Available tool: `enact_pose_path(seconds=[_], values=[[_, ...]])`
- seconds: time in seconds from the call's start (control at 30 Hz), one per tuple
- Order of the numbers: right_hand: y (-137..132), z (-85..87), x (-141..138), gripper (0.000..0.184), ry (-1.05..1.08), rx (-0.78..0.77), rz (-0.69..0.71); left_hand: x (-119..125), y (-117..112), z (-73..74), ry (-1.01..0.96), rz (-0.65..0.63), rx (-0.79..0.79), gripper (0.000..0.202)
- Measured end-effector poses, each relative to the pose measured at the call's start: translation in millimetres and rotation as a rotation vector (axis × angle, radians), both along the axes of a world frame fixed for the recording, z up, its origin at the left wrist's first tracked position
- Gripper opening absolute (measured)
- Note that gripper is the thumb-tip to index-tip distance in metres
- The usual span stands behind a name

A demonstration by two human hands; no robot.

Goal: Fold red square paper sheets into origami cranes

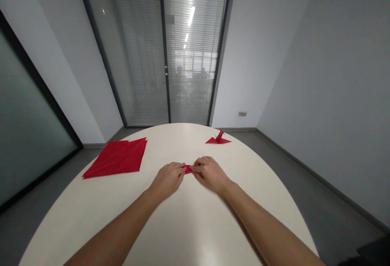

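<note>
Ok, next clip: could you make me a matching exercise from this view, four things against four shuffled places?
Things
1. Origami crane
2. Red paper sheets
3. Small folded red paper
4. Wall plate

Places
A. Between the left hand and the right hand
B. Low on the wall
C. On the left part of the table
D. Near the table's far edge, on the right

Pairs: 1-D, 2-C, 3-A, 4-B

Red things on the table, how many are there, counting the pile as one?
3: the pile on the left, the bird-shaped piece near the far edge, right of centre, and a small piece between left hand and right hand, partly covered. These hands may hide more.
</note>
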State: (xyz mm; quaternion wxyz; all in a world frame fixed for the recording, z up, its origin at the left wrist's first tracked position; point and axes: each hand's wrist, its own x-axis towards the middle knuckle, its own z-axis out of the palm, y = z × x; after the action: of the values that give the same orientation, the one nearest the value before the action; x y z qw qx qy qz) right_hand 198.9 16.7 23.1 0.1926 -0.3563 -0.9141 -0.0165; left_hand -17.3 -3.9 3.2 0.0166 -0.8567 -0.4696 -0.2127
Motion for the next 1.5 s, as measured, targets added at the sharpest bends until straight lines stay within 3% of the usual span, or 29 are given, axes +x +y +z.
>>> enact_pose_path(seconds=[0.23,0.47,0.9,1.5], values=[[1.4,-0.8,1.7,0.023,0.021,-0.077,0.005,-1.1,-0.1,-2.5,-0.078,-0.025,-0.014,0.030],[-0.1,-1.0,0.3,0.023,0.034,-0.084,-0.048,0.2,-1.9,-1.0,-0.111,0.067,-0.065,0.018],[-1.4,-0.2,-2.1,0.021,0.072,-0.111,-0.042,1.6,-2.9,3.7,-0.137,0.011,-0.061,0.016],[1.2,-2.2,-0.8,0.018,0.163,-0.191,-0.061,0.0,-2.9,1.9,-0.132,0.028,-0.037,0.008]])
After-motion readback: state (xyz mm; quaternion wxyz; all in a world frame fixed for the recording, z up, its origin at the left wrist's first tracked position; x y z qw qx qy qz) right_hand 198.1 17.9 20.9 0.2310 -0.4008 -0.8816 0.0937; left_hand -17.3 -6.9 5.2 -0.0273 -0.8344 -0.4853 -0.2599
